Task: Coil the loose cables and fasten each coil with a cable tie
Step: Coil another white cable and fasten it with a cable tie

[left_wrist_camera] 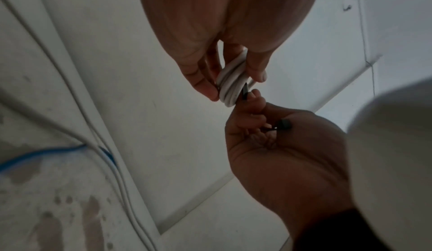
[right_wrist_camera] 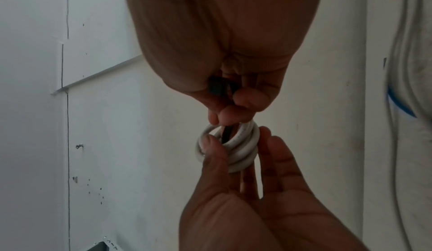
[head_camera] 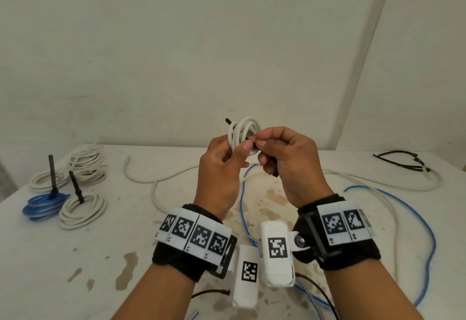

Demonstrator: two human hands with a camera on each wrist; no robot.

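Behind coil (head_camera: 243, 132), tie tip (head_camera: 228, 120) head-view only.

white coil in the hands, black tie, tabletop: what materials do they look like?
White coil: smooth matte jacket, probably PVC or rubber; it bends in tight loops without kinking.
Black tie: dull flat strip, likely nylon; it stands stiff on the finished coils.
Tabletop: off-white, matte, brown-stained; painted board or laminate, cannot tell.

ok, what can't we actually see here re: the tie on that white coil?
- Whether the black cable tie is locked: head view, the right hand fingers cover its head; both wrist views are dark.
- How many turns the white coil has: left hand covers its lower part.
- Loose blue cable ends: cut off at the bottom edge, behind the wrist cameras.
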